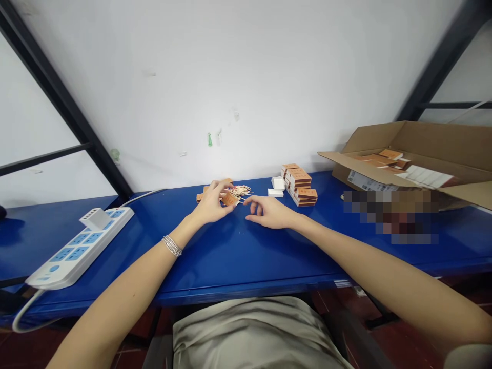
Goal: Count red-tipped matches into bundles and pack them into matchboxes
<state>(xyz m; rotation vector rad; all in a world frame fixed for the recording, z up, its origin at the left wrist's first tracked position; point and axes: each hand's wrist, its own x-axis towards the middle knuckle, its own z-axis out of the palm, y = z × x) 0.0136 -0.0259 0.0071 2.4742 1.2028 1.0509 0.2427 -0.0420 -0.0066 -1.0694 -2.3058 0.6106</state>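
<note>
My left hand (212, 203), with a silver bracelet on its wrist, is closed around an orange matchbox (229, 199) held between thumb and fingers. Just beyond it lies a loose heap of matches (242, 190) on the blue table. More orange matchboxes (200, 197) lie partly hidden behind this hand. To the right, my right hand (271, 212) hovers close to the matches with its fingers bent and the thumb apart; nothing shows between them.
Small white trays (275, 192) stand beside stacked matchboxes (301, 180) near the wall. A cardboard box (369, 184) with many matchboxes sits at the right, a blurred patch before it. On the left lies a white power strip (82, 248) with its cable.
</note>
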